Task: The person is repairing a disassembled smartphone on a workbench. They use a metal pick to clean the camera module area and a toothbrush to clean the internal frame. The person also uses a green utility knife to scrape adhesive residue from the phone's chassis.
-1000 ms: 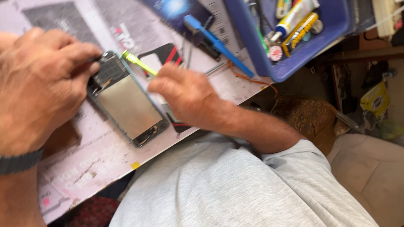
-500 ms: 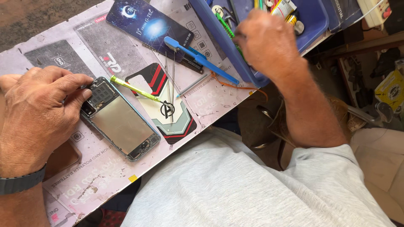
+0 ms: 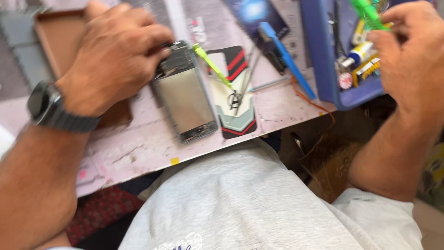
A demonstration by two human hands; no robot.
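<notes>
The right hand [image 3: 411, 60] has come off the workboard and now sits over the blue tray [image 3: 323, 60] at about 2 o'clock from the opened phone [image 3: 185, 99]. Half a sec ago it was deeper in that tray, empty as far as I could see; now the fingers are curled shut round a green-handled tool [image 3: 367, 11], tip hidden, so can't tell what kind. A sec ago that same hand was right at the phone w/ the yellow-green pry tool [image 3: 212, 65]; that tool now lies loose on the board, just at the phone's top right corner, across the red-and-black back cover [image 3: 236, 92].

Left hand [image 3: 113, 58] hasn't let go: fingers clamped on the phone's top end, at 12 o'clock of the device, pinning it flat on the pale board [image 3: 138, 148].

Looks to me like a tool swap, w/ the phone held ready.

Blue toothbrush [image 3: 286, 58] and tweezers [image 3: 245, 78] lie btwn phone and tray, untouched.
</notes>
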